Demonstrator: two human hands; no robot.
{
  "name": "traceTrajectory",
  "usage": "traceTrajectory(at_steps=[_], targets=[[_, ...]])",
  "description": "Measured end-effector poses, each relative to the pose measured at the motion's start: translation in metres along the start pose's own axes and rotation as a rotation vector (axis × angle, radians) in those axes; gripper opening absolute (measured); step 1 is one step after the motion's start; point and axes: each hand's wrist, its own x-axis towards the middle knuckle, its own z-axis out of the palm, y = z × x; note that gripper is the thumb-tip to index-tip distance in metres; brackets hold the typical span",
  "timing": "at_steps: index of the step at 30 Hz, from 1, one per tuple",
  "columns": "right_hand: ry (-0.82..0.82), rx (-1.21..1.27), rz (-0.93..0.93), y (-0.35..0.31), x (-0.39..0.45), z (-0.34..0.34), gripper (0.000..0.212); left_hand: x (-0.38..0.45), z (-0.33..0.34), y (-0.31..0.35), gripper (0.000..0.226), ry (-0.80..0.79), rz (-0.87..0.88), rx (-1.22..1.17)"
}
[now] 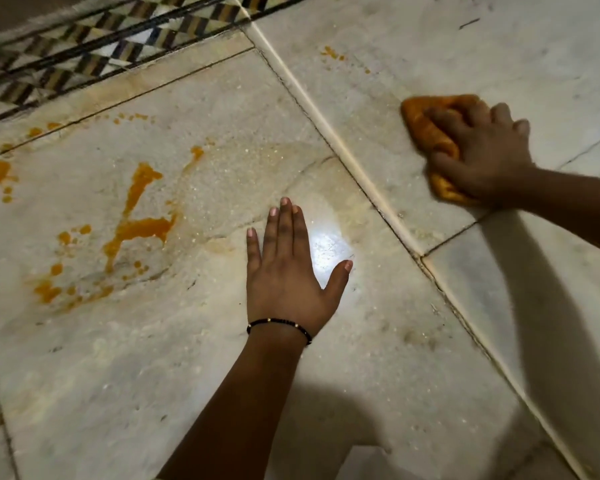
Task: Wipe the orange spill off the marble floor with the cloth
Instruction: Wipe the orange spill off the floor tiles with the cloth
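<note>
I see dim, warm light, a white glare spot on the marble floor point(329, 247) at centre, dark arm shadows lower right, motion blur upper right, wide-angle bending at edges.

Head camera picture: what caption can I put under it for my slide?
Right hand wipes marble floor with orange cloth; left hand rests flat beside orange spill.

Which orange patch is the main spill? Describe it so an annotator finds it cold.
Start at the raised marble strip running diagonally across the floor, and take the big slab on its left, where the left hand lies flat. The main spill is left of that hand: a thick branching orange streak. Unlike the scattered drops around it, it is one continuous, solid shape.
</note>
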Motion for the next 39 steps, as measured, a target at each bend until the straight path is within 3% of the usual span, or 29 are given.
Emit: traceTrajectory(at_steps=[3,7,11,15,19,21,24,28,32,35,37,39], targets=[[-0.066,0.030,0.091,-0.040,0.054,-0.006,0.073,-0.001,-0.001,0.000,0.090,-0.007,0.000,0.010],[-0.029,-0.012,-0.249,-0.107,0.027,-0.006,0.070,0.000,-0.001,0.001,0.090,-0.005,-0.009,0.017],[-0.019,0.064,-0.511,-0.084,-0.046,-0.002,0.067,0.000,-0.001,0.000,0.091,-0.005,0.001,0.026],[0.040,0.064,-0.227,-0.030,-0.024,0.001,0.068,0.000,0.001,0.001,0.090,0.000,0.003,0.024],[-0.004,0.065,-0.014,-0.049,0.041,-0.003,0.070,0.000,-0.001,0.002,0.090,-0.002,0.000,0.033],[-0.033,0.046,-0.072,-0.078,0.048,-0.007,0.073,0.001,-0.001,0.002,0.089,-0.001,0.006,0.038],[-0.011,0.038,-0.313,-0.103,0.006,-0.006,0.076,0.001,-0.002,0.002,0.089,-0.002,0.003,0.037],[-0.042,0.047,-0.508,-0.054,-0.053,-0.002,0.072,0.000,0.001,0.000,0.089,0.005,0.005,0.025],[-0.010,0.034,-0.213,-0.008,-0.021,-0.002,0.070,-0.001,0.002,0.001,0.090,0.012,0.010,0.015],[-0.009,0.033,-0.033,-0.032,0.024,-0.002,0.073,0.000,0.000,0.002,0.090,-0.003,0.003,0.028],[-0.040,0.021,-0.061,-0.067,0.035,-0.004,0.075,-0.001,-0.001,0.002,0.090,-0.019,0.002,0.040],[-0.045,0.005,-0.202,-0.097,0.024,-0.003,0.076,0.001,-0.001,0.002,0.090,-0.025,0.000,0.041]])
